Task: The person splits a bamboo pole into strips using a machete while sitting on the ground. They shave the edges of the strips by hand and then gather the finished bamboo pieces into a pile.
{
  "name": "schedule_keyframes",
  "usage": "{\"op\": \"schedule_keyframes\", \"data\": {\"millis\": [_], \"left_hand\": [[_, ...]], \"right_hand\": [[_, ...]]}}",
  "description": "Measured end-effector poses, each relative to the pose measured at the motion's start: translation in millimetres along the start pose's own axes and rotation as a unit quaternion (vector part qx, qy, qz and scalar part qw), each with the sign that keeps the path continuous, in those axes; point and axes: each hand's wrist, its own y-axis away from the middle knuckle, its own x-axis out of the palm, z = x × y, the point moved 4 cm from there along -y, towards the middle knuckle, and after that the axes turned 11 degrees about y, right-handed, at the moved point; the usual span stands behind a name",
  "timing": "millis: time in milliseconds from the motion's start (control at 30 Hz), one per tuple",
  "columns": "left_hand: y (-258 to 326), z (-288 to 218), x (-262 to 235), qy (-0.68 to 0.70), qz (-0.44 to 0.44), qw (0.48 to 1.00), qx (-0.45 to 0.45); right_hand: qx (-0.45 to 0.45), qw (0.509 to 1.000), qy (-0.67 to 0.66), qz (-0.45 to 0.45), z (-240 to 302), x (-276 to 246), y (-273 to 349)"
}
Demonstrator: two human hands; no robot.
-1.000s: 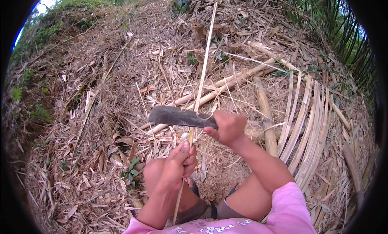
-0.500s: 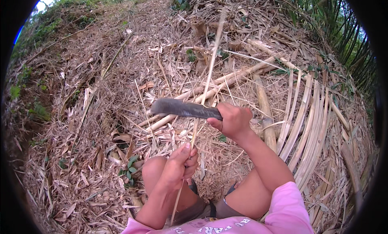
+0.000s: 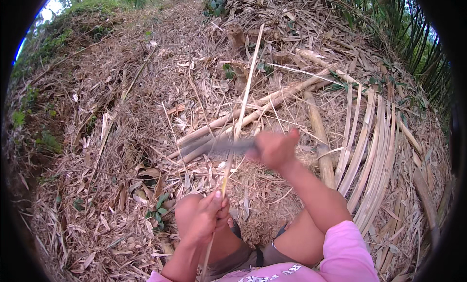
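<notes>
The left hand (image 3: 206, 216), low and near, pinches a thin bamboo strip (image 3: 241, 111) in its grip; the blurred right hand (image 3: 275, 148), farther right, is clenched around a machete (image 3: 219, 145) across it.

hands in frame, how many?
2. Left hand low centre, gripping the thin bamboo strip. Right hand centre, blurred, holding the knife against the strip. No other hands visible.
</notes>
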Motion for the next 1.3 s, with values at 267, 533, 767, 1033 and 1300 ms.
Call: {"op": "schedule_keyframes", "data": {"millis": [267, 533, 767, 1033, 1300], "left_hand": [[-36, -22, 4, 0.033, 0.004, 0.997, 0.065], [-51, -136, 17, 0.007, 0.003, 0.968, 0.250], [-56, -263, 87, -0.050, 0.052, 0.886, 0.457], [-63, -212, 133, 0.027, 0.040, 0.866, 0.498], [-110, -150, 27, 0.028, 0.000, 0.885, 0.465]], "right_hand": [[0.031, 0.993, -0.093, 0.069, 30, -4, 2], [0.402, 0.850, -0.240, 0.242, -58, 20, -4], [0.553, 0.764, -0.284, 0.172, -61, 18, 20], [0.644, 0.671, -0.159, 0.332, -7, 124, 205], [0.472, 0.708, -0.120, 0.511, 65, 139, 272]]}}
